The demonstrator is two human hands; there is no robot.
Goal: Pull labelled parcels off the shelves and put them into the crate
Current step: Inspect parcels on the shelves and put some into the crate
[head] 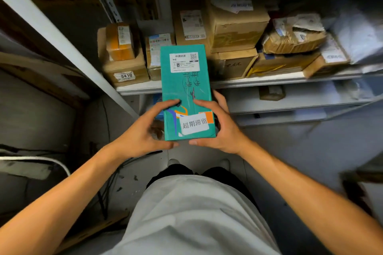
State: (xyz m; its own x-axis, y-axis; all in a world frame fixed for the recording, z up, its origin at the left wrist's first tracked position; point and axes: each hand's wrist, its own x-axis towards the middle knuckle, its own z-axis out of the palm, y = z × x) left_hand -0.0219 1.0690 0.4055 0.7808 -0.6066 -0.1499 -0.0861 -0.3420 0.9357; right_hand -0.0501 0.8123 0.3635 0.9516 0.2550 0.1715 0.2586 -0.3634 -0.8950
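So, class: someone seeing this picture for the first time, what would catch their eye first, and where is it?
First the bright teal parcel at centre, gripped at its near end by the left hand and right hand; it carries two white labels. Behind it, brown cardboard boxes crowd the white shelf.

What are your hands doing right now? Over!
Both hands gripping the teal parcel, left hand, right hand, fingers curled round its near end. Parcel off the shelf. Crate not in view. Nothing in the way.
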